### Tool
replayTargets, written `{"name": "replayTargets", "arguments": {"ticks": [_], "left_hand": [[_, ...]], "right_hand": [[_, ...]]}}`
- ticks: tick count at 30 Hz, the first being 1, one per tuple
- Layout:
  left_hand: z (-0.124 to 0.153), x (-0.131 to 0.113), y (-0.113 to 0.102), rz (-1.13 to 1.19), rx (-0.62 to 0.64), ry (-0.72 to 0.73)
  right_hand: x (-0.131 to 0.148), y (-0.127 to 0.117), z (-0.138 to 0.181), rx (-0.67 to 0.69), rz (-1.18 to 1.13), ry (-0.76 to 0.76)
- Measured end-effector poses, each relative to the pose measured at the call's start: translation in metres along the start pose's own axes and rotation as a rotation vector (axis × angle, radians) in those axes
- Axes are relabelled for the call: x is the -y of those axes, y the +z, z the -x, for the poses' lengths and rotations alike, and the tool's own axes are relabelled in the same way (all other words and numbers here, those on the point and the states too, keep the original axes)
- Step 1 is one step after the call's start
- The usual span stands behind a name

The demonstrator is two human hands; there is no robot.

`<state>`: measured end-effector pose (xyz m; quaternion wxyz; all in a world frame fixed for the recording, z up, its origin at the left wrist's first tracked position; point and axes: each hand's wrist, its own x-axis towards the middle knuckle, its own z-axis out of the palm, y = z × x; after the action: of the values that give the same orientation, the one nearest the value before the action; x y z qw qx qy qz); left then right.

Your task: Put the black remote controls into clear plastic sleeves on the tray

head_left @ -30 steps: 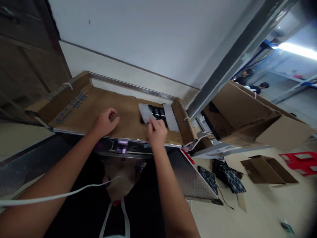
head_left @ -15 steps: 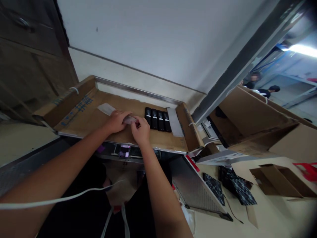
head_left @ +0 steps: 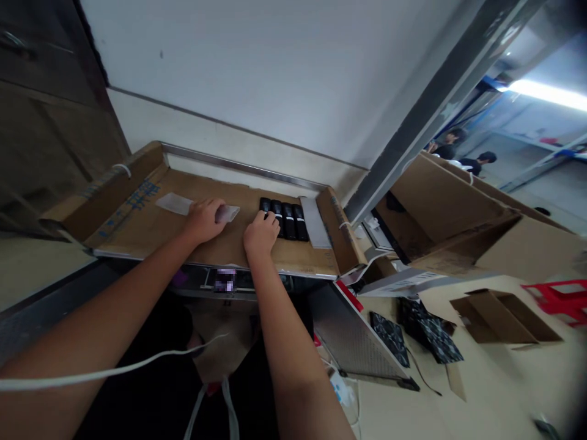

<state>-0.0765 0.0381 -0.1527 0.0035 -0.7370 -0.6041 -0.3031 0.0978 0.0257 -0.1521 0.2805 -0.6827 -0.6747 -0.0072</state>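
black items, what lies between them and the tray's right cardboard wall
Flat pale sheeting lies between the black items and the right cardboard wall, as the head view shows.

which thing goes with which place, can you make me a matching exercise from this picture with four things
Things
1. four black items
2. translucent sleeve
3. pale sheet
4. white cord

Places
A. held in the left grip
B. entering from the picture's left edge
C. side by side in a row
D. lying flat beside the right wall of the cardboard tray

Right pairs: 1-C, 2-A, 3-D, 4-B
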Motion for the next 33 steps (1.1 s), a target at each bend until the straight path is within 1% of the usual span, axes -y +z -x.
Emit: {"name": "replayTargets", "arguments": {"ticks": [5,10,15,19,22,26,29,30,33], "left_hand": [[0.0,0.003,0.004,0.014,-0.008,-0.002],[0.001,0.004,0.004,0.046,-0.02,-0.014],[0.002,0.001,0.001,0.058,-0.026,-0.038],[0.002,0.0,0.0,-0.002,-0.021,-0.025],[0.002,0.0,0.001,-0.007,-0.038,-0.009],[0.002,-0.001,0.001,0.006,-0.053,-0.008],[0.002,-0.003,0.0,0.007,-0.061,-0.016],[0.002,-0.003,-0.001,0.008,-0.062,-0.022],[0.002,-0.003,-0.002,0.015,-0.061,-0.043]], "right_hand": [[-0.004,-0.008,0.002,0.053,-0.076,-0.081],[-0.006,-0.007,0.003,0.032,-0.212,-0.133],[-0.012,-0.002,0.001,0.026,-0.34,-0.117],[-0.015,-0.001,0.0,0.011,-0.403,-0.098],[-0.017,0.0,-0.002,0.035,-0.431,-0.108],[-0.019,0.003,-0.007,0.085,-0.473,-0.048],[-0.022,0.006,-0.009,0.094,-0.615,-0.009],[-0.022,0.006,-0.009,0.091,-0.683,0.032],[-0.024,0.008,-0.008,0.074,-0.917,0.23]]}}
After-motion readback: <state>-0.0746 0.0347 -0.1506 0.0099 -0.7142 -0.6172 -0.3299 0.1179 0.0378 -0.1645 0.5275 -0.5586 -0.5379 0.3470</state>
